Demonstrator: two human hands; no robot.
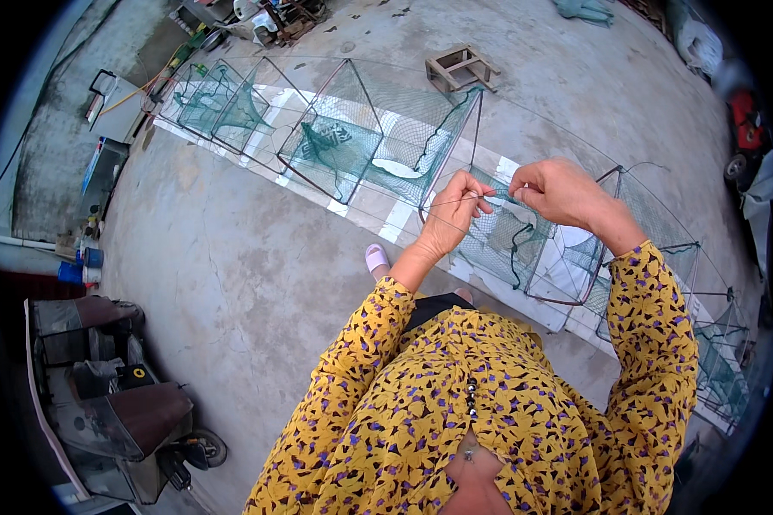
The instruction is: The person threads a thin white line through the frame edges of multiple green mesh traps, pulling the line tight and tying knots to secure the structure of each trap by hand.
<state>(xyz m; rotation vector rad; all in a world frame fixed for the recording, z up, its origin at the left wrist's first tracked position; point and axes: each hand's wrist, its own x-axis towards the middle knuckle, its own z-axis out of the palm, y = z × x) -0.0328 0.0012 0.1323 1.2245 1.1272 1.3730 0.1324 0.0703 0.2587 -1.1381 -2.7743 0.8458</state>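
A long fish trap of green netting [335,154] on dark rectangular frames stretches across a white patterned sheet [395,221], running from the far left to the near right. Over its middle section, my left hand [459,210] is closed in a pinch, and a thin cord [451,202] runs across its fingers. Close by on the right, my right hand [558,193] pinches a bit of the green netting near the top of a frame. A small gap separates the two sets of fingertips. Exactly what lies between the fingertips is too fine to see clearly.
Beyond the trap, a small wooden stool [462,67] lies on the concrete floor [206,275]. A covered three-wheeler [129,412] stands at the lower left. Blue buckets [82,268] sit by the left wall, and a red machine [745,120] is at the far right.
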